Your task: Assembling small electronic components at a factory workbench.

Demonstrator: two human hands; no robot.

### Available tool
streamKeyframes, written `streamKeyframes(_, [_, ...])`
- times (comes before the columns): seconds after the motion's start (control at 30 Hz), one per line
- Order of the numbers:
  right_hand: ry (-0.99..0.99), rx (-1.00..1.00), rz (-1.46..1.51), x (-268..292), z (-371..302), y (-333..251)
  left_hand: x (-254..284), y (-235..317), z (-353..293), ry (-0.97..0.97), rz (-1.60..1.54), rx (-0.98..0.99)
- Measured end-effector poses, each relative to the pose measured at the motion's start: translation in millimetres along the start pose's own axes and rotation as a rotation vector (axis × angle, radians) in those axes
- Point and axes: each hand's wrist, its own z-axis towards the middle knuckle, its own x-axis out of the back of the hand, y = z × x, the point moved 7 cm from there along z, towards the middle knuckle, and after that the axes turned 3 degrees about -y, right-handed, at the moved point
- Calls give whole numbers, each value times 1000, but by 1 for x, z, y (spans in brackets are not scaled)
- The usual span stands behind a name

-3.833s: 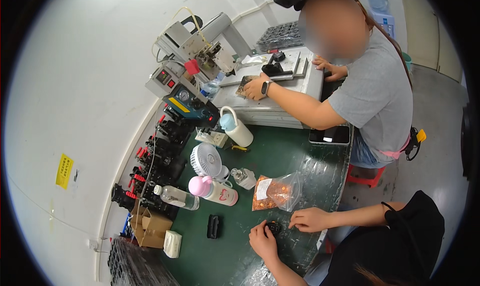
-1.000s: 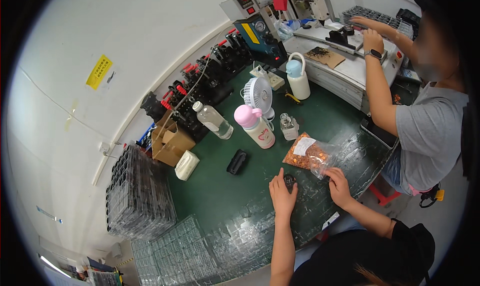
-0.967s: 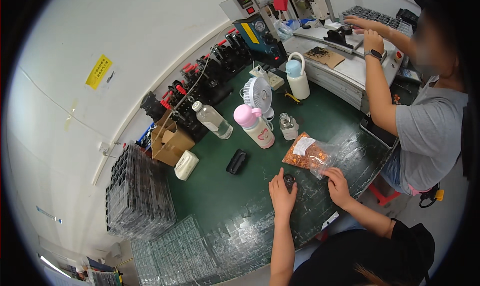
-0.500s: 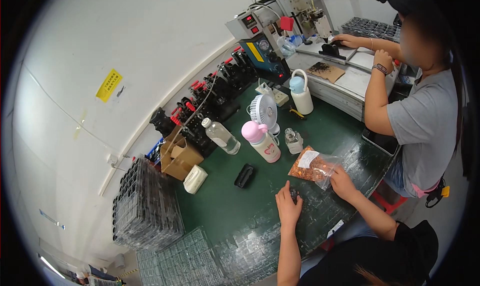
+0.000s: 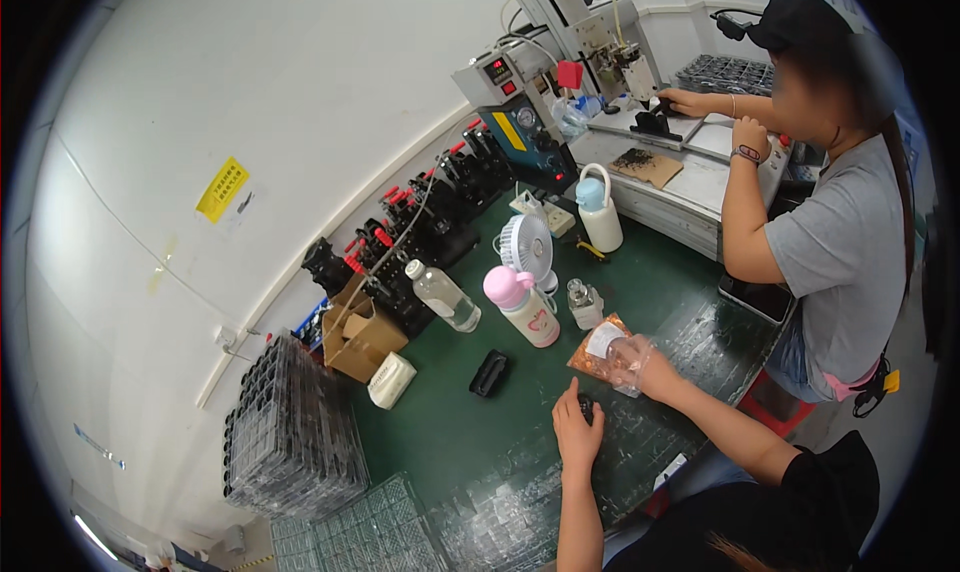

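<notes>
My left hand rests at the table's near side, its fingers curled round a small black part while the index finger points away. Just right of it lies a clear plastic bag of small copper-orange pieces with a white label. My right hand is in the mouth of this bag; the plastic covers its fingertips, so what they grip, if anything, is hidden. An open black case-like piece lies on the green tabletop to the left.
Beyond the bag stand a small glass bottle, a pink-lidded bottle and a white fan. Stacked trays and a cardboard box are at left. A co-worker works at a machine at the far right.
My right hand has moved left and into the bag, from holding its plastic edge. The bag has been pushed together and its label tilted. My left hand stays with the black part.
</notes>
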Motion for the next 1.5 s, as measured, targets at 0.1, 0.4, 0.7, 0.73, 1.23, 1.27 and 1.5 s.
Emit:
streamKeyframes(0.1, [-20,3,-24,-15,5,-8,4,-2,3,19,-14,-11])
streamKeyframes(0.4, [123,154,-2,-20,-3,-12,8,19,7,63,-126,-82])
streamKeyframes(0.7, [228,217,40,-33,-2,-27,6,25,3,73,-146,-140])
streamKeyframes(0.73, [166,182,73,-42,3,-26,6,27,3,67,-150,-146])
streamKeyframes(1.23, [241,199,-112,-12,-29,-39,14,20,2,127,-147,-113])
streamKeyframes(1.27, [240,192,-111,-12,-30,-36,13,21,3,128,-153,-114])
streamKeyframes(1.5, [192,165,-81,-16,-27,-31,13,21,5,136,-147,-109])
